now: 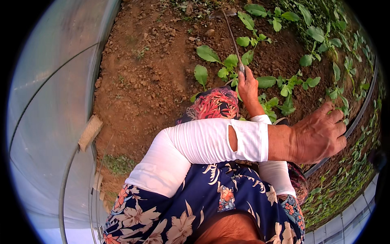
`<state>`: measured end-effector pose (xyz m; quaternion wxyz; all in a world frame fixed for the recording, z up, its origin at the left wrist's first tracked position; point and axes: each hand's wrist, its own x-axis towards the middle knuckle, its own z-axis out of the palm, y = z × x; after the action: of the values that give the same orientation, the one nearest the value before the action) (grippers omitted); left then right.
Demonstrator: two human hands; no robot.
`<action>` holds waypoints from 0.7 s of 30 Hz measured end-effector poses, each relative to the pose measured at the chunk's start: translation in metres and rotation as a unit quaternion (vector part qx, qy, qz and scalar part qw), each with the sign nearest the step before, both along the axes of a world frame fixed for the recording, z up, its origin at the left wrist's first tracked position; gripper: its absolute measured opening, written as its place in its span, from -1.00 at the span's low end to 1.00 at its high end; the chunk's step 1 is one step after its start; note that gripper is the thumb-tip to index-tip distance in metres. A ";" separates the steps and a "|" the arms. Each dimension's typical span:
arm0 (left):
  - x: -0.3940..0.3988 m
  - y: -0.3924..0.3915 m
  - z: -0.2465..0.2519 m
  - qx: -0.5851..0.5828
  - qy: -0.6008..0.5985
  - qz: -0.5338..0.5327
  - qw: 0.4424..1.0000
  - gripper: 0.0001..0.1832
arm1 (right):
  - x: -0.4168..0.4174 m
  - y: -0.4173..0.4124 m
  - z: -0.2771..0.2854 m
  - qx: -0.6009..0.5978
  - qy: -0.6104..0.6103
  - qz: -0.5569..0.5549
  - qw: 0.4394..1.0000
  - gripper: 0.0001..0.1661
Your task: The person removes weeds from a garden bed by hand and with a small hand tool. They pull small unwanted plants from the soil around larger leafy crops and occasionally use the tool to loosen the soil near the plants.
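My right hand (249,85) grips the handle of a small hand hoe (233,39). The hoe's thin shaft runs away from me, and its flat metal blade (223,14) lies at the soil near some low weeds. Leafy green seedlings (230,64) grow close beside the shaft and the hand. My left arm crosses over my right forearm. Far out to the right, my left hand (320,135) is curled with its back to the camera, above the planted ground; its palm is hidden, so I cannot tell whether it holds anything.
Brown crumbly soil (146,76) stretches ahead and left. A plastic film wall (54,91) rises at the left, with a brick-like block (90,131) and a bent pipe (65,186) by it. A dark hose (362,113) runs through the plants at right. My patterned knee (213,103) juts forward.
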<state>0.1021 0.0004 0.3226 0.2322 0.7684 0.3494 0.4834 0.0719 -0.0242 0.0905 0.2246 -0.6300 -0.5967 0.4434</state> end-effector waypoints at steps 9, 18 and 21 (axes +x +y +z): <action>-0.002 0.002 -0.001 -0.019 0.010 -0.015 1.000 -0.84 | 0.010 0.001 0.005 -0.013 0.010 0.032 0.999 -0.58; -0.002 0.001 0.000 -0.006 0.025 -0.022 0.999 -0.83 | 0.025 0.001 0.003 -0.084 -0.016 0.095 0.992 -0.57; 0.003 -0.003 0.000 0.000 0.014 0.011 1.000 -0.84 | 0.015 -0.016 0.020 -0.025 0.030 0.026 0.999 -0.59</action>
<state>0.1047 -0.0024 0.3228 0.2220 0.7713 0.3607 0.4752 0.0871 -0.0403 0.1102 0.2145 -0.6060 -0.5948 0.4827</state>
